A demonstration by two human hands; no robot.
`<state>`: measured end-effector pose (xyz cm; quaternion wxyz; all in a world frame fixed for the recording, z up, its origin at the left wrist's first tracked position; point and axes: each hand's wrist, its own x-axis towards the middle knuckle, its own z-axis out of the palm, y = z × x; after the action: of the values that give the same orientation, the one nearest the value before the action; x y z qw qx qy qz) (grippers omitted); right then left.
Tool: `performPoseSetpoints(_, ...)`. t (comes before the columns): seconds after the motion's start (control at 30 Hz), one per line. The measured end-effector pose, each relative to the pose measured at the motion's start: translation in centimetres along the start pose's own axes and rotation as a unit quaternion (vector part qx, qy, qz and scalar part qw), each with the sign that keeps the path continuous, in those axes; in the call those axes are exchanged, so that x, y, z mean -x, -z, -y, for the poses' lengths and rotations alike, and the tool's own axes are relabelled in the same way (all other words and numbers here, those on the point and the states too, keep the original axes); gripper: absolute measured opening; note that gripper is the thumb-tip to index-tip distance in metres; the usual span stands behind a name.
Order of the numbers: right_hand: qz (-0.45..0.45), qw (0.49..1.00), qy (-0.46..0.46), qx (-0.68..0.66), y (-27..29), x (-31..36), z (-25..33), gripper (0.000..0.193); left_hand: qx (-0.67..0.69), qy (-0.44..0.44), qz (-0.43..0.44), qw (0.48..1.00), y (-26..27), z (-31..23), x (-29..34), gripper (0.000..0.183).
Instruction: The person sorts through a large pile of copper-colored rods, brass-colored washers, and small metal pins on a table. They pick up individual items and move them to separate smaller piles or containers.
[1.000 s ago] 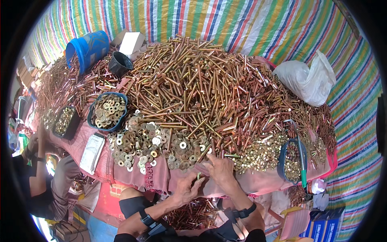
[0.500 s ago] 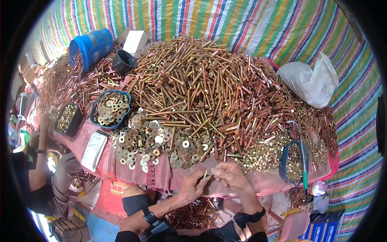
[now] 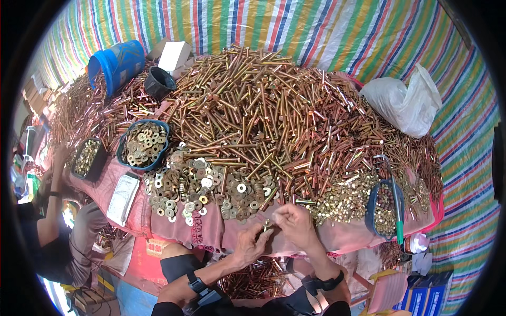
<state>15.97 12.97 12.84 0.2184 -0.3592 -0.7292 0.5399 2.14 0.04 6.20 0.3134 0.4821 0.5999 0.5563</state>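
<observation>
My left hand is closed around a brassy bolt, whose end pokes up between thumb and forefinger. Just to its right, my right hand has thumb and fingers pinched together, slightly apart from the bolt; anything held in them is too small to make out. Both hands are over the front edge of a pink cloth. Beyond them lies a heap of long coppery bolts, with loose washers at the front left and small brass nuts at the front right.
A blue basket of washers stands left, a blue basket of nuts right with a green-handled hooked tool. A blue bucket, black pot and white bag sit behind. A co-worker's arm is at left.
My right hand has come away slightly from the bolt and shifted a little. The left hand has stayed almost in place, with the bolt now standing more upright.
</observation>
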Motion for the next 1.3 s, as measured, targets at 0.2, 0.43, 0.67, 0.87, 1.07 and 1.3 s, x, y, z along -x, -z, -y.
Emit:
performPoseSetpoints(0.2,-0.082,0.932,0.193,0.295,-1.3,-2.5,-1.1,0.028,0.040,-0.046,-0.057,0.997,-0.6,0.3,0.1,0.037)
performPoseSetpoints(0.43,-0.111,0.937,0.219,0.250,-1.9,-3.9,-1.5,0.023,0.015,-0.044,-0.025,0.999,-0.5,1.1,0.3,0.035)
performPoseSetpoints(0.67,-0.052,0.974,0.024,-0.217,1.7,-0.1,2.2,0.021,0.022,-0.033,0.002,0.999,-0.2,0.0,0.0,0.030)
performPoseSetpoints(0.87,-0.078,0.984,0.086,-0.132,-0.1,1.5,3.1,0.051,0.011,-0.027,-0.007,1.000,-0.9,0.0,0.0,0.032)
performPoseSetpoints(1.07,-0.083,0.924,0.316,0.197,0.5,2.5,3.2,0.050,-0.002,-0.063,-0.009,0.998,-1.5,0.0,-0.1,0.034)
performPoseSetpoints(1.3,-0.018,0.937,0.270,0.220,0.0,2.8,1.8,0.040,0.032,-0.043,-0.036,0.998,-1.3,-0.8,0.0,0.027)
